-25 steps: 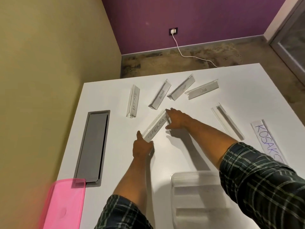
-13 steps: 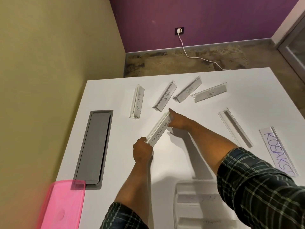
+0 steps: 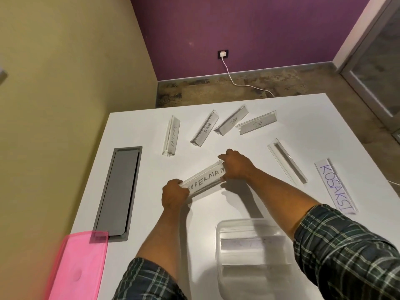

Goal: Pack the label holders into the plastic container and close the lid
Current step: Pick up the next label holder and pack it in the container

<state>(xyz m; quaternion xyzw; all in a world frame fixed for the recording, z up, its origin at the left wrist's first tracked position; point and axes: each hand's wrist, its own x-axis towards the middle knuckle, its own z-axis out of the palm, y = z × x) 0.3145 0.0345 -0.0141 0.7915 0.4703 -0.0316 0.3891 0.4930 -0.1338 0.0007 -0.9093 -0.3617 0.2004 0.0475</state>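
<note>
Clear plastic throughout: label holder marked SUPERMAN [image 3: 204, 181] gripped at both ends, left hand [image 3: 174, 195] closed round the near-left end, right hand [image 3: 237, 166] pinching the far-right end. Held over the middle of the white table [image 3: 324, 118], apparently just off the surface, long axis slanting from near-left to far-right. Open container [image 3: 252, 256] close to the near edge, nearer than the held piece and slightly right, partly under the right forearm, with what look like label holders already inside, lying crosswise. Probably needs a pull toward the body plus a slight turn, so the long axis lines up with those inside. Neither hand clearly nearer the container; right arm already above it, so possibly in the way. Five more holders fanned toward the far edge, marked BATMAN [image 3: 172, 135], ALPHA [image 3: 205, 128], TIGER [image 3: 231, 122], DOG [image 3: 256, 124], and one unlabelled [image 3: 286, 163] toward the right edge. Flat strip marked KOSAKST [image 3: 334, 187] by the right edge. Pink lid [image 3: 78, 267] at the near-left corner, off the container, overlapping a grey panel [image 3: 118, 191].
</note>
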